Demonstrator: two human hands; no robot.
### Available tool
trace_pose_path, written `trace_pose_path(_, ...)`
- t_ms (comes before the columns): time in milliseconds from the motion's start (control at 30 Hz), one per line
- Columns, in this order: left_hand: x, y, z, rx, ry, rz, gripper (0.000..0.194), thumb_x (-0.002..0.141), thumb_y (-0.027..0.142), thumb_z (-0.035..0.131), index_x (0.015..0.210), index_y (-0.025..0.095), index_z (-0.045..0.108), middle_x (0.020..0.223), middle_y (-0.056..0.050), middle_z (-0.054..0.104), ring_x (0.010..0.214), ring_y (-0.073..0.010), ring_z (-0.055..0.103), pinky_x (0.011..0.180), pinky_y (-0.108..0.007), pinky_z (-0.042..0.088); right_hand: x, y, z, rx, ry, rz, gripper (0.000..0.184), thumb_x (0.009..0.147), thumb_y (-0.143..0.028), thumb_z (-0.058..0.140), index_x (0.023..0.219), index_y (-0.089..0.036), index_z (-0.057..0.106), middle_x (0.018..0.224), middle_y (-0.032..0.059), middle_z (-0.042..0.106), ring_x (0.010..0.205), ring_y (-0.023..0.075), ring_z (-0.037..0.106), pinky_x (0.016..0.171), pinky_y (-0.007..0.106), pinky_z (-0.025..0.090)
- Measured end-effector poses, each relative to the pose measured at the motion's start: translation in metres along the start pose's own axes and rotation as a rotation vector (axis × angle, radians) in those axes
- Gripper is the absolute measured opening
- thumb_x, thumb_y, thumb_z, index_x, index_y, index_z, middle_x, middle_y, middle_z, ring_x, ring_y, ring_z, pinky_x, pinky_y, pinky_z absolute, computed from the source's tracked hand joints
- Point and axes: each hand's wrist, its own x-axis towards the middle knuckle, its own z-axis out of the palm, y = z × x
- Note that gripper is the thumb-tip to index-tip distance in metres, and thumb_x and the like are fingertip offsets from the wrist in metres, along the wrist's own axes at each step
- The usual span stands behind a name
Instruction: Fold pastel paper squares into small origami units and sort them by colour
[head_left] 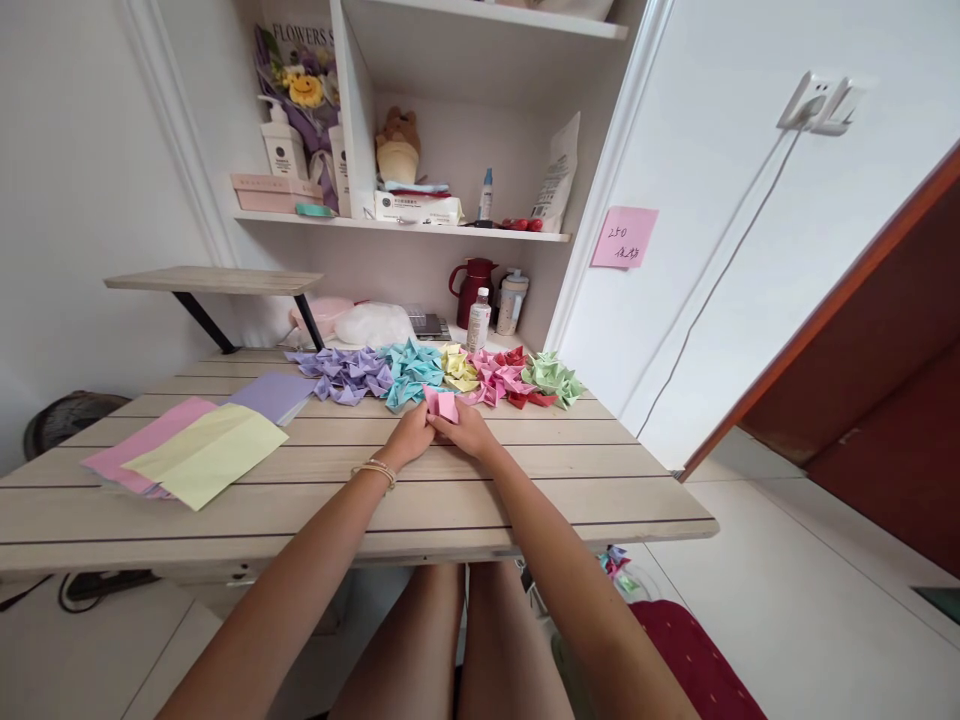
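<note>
A small folded piece of pink paper (447,406) is pinched between both hands above the middle of the desk. My left hand (411,434), with bangles at the wrist, grips it from the left, and my right hand (466,430) closes on it from the right. The fingers partly hide its lower part. Just beyond the hands lies a row of folded paper pieces: purple (349,375), blue (411,372), yellow (457,368), pink (499,378) and green (553,378), with some red ones among them.
Purple (271,396), pink (154,440) and yellow paper sheets (210,455) lie at the desk's left. A bottle (478,320), a dark red jug (472,290) and a tumbler (512,300) stand behind the row. A small raised shelf (214,281) overhangs the back left.
</note>
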Motion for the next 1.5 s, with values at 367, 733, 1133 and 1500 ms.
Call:
trace_pose_path(367,0.000,0.001,0.000,0.001,0.068,0.026,0.016,0.071,0.009,0.046,0.080,0.015,0.057,0.080,-0.008,0.065,0.072,-0.0209,0.058,0.064,-0.030,0.043,-0.001,-0.002,0.000,0.059,0.013,0.017,0.033,0.074,-0.048,0.055,0.080,-0.016,0.060,0.077,0.0030,0.062,0.067,0.0163,0.054,0.061,0.026,0.039)
trace_pose_path(733,0.004,0.014,0.000,-0.587,0.184,-0.225,0.017,0.072,0.032,0.057,0.070,0.016,0.054,0.049,0.002,0.055,0.041,-0.0114,0.051,0.044,-0.023,0.040,0.005,0.001,-0.001,0.495,0.189,0.195,0.035,0.065,-0.046,0.063,0.080,-0.014,0.061,0.063,0.0019,0.062,0.052,0.0137,0.055,0.051,0.026,0.044)
trace_pose_path(1133,0.006,0.012,-0.007,-0.765,0.330,-0.311,0.035,0.064,0.047,0.066,0.056,0.016,0.052,0.049,0.001,0.054,0.043,-0.0078,0.049,0.045,-0.019,0.038,0.007,0.003,-0.003,0.846,0.242,0.304,0.043,0.062,-0.045,0.068,0.095,-0.019,0.059,0.071,0.0000,0.065,0.055,0.0125,0.060,0.048,0.022,0.045)
trace_pose_path(1500,0.000,0.019,-0.004,-0.916,0.054,-0.404,0.035,0.062,0.044,0.069,0.062,0.014,0.052,0.055,0.003,0.053,0.045,-0.0052,0.048,0.045,-0.017,0.039,0.005,-0.001,-0.003,0.992,0.141,0.350,0.039,0.061,-0.055,0.067,0.067,-0.019,0.051,0.052,-0.0071,0.047,0.045,0.0062,0.047,0.047,0.018,0.043)
